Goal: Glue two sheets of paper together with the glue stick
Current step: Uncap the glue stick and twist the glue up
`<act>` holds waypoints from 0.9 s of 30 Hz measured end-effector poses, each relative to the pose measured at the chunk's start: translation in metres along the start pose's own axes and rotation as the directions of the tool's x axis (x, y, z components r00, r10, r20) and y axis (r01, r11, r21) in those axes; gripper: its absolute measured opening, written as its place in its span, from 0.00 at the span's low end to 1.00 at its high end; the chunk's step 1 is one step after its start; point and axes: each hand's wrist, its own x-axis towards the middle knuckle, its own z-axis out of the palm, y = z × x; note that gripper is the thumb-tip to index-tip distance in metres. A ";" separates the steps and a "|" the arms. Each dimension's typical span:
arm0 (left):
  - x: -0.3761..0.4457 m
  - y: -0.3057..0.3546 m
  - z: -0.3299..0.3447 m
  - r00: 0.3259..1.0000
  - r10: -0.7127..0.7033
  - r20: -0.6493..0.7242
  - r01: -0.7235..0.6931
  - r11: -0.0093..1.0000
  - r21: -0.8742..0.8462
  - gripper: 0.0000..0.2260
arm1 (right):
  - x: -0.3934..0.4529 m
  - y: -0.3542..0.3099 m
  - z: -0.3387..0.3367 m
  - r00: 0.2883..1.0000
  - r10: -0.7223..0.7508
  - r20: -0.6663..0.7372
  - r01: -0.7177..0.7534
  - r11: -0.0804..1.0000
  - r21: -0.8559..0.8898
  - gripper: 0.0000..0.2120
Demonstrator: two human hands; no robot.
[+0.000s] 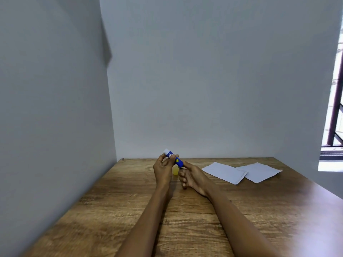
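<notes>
A blue glue stick with a white end at its upper left is held tilted above the far middle of the wooden table. My left hand pinches its upper part near the white end. My right hand grips its lower end. A small yellow object, perhaps the cap, lies on the table behind my hands, partly hidden. Two white sheets of paper, one on the left and one on the right, lie flat to the right, overlapping slightly.
Grey walls close the table on the left and at the back. A window with dark bars is at the far right. The table's right edge runs diagonally past the sheets.
</notes>
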 end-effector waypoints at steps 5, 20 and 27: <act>0.002 0.001 -0.005 0.999 0.015 -0.042 -0.014 1.000 0.023 0.03 | 0.001 0.002 0.010 0.998 -0.063 -0.010 0.062 0.998 -0.010 0.15; -0.003 0.003 0.006 0.980 0.072 0.184 -0.091 0.991 0.099 0.05 | -0.007 -0.003 -0.008 0.999 -0.024 0.031 0.017 0.976 0.215 0.20; 0.001 0.005 0.000 0.985 0.086 0.146 -0.102 0.989 0.104 0.06 | -0.003 0.000 -0.010 0.988 -0.078 0.130 0.040 0.961 0.272 0.15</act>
